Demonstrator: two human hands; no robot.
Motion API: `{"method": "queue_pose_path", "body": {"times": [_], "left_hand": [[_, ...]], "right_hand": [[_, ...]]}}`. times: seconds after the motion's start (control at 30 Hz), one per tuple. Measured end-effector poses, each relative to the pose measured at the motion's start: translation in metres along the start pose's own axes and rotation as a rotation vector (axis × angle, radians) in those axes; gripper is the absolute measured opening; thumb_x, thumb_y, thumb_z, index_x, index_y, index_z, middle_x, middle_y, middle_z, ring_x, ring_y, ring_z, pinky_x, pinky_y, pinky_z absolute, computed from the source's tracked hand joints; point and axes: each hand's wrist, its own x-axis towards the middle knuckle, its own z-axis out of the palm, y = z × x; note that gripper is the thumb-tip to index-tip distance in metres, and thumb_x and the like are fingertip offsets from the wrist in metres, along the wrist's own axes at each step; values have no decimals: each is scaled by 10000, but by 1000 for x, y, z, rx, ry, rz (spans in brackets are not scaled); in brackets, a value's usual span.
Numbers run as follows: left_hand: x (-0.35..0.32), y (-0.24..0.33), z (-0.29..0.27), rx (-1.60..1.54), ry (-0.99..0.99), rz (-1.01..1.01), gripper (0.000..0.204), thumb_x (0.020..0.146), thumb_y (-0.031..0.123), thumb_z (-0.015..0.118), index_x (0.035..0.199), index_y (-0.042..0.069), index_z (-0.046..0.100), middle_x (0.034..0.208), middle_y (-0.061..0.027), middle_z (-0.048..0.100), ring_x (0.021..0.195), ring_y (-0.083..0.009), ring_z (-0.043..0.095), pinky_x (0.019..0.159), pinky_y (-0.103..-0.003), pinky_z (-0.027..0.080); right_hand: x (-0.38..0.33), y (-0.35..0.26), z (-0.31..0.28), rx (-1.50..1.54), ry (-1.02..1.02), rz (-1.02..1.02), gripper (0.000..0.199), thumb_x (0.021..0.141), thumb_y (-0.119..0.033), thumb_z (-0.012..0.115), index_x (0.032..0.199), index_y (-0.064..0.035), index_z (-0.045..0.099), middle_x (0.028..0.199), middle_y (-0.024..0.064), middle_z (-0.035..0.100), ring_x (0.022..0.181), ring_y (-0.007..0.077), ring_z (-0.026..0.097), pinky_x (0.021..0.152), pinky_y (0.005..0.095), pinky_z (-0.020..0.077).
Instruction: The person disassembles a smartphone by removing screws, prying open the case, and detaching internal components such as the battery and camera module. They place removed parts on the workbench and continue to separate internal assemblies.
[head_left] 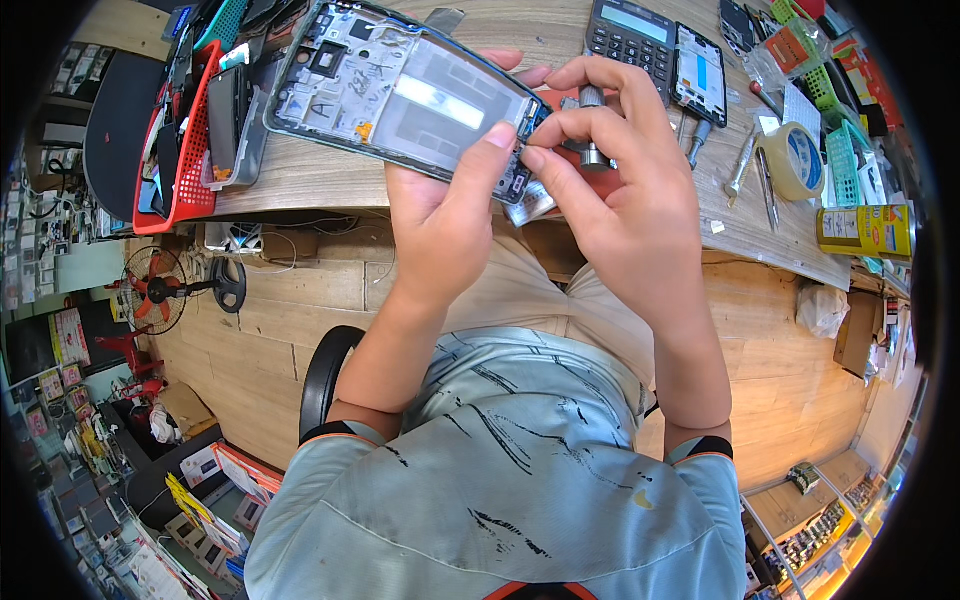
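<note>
A phone's metal mid-frame [400, 105], opened up with bare inner plates and dark edges, lies tilted over the table's front edge. My left hand [445, 205] holds it from beneath, thumb on its lower right part and fingertips at the far edge. At the frame's right end, my right hand [635, 175] has thumb and index finger pinched together against the edge. Whether a small part sits in that pinch is hidden. Behind the right fingers stands a small metal cylindrical piece [592, 157] above a red surface.
A red basket [185, 165] and a clear bin [245, 150] with phones are at left. Beyond my right hand lie a calculator [632, 38] and another opened phone [700, 75]. Tape roll [797, 160], tweezers [768, 188] and a yellow can [865, 232] sit at right.
</note>
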Motion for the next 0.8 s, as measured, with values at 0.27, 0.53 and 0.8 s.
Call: {"method": "queue_pose_path", "body": {"times": [0.27,0.53,0.8], "left_hand": [[-2,-1,1,-13,16,10,431,1058,-64,543,1486,-68,485,1505,-193,587,1376,-316,644,1144,-437,536],[-4,-1,1,23,19,4,423,1055,-63,569,1471,-65,489,1486,-180,597,1350,-286,659,1130,-411,538],[-6,5,-7,-158,-9,-133,428,1098,121,619,1494,2,508,1476,-143,608,1456,-231,544,1213,-377,428]], "right_hand": [[-4,-1,5,-57,30,-7,121,935,57,773,1042,25,727,1362,133,611,1164,249,662,777,298,645],[-4,11,11,-405,149,-368,191,836,2,828,1015,-9,763,1248,78,728,972,266,681,706,374,552],[-3,8,4,-477,84,-396,205,816,-42,847,1003,-25,762,1230,68,736,931,271,695,719,369,571]]}}
